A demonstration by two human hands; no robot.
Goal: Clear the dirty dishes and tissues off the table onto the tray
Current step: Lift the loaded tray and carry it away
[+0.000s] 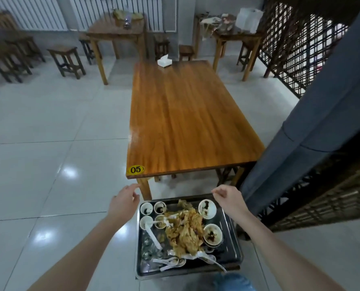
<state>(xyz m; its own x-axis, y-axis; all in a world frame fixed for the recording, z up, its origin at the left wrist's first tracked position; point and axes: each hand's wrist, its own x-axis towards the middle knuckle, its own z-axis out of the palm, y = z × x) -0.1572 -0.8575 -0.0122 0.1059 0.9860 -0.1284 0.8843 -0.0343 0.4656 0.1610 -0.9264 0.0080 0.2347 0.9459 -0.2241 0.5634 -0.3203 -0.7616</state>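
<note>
Left hand [124,199]: is hovering just outside the tray's far left corner, fingers loosely extended and gripping nothing.
Right hand [227,196]: is hovering over the tray's far right corner, fingers loosely curled and holding nothing visible.
Arm pose: both forearms are reaching forward and slightly inward, one along each side of the load; judged, this is positioning the hands for a two-sided lift.
Tray [227,255]: is sitting low, just in front of the table's near end and apart from it.
Crumpled tissues [185,229]: are lying heaped in the tray's centre.
Bowls [207,208]: are standing upright along the right side, soiled inside.
Small cups [146,207]: are standing grouped at the far left, probably for stability.
Spoon [152,234]: is leaning out of one cup.
Table [185,122]: is carrying only a tissue box [164,60] at its far end; clearing is appearing complete.
</note>
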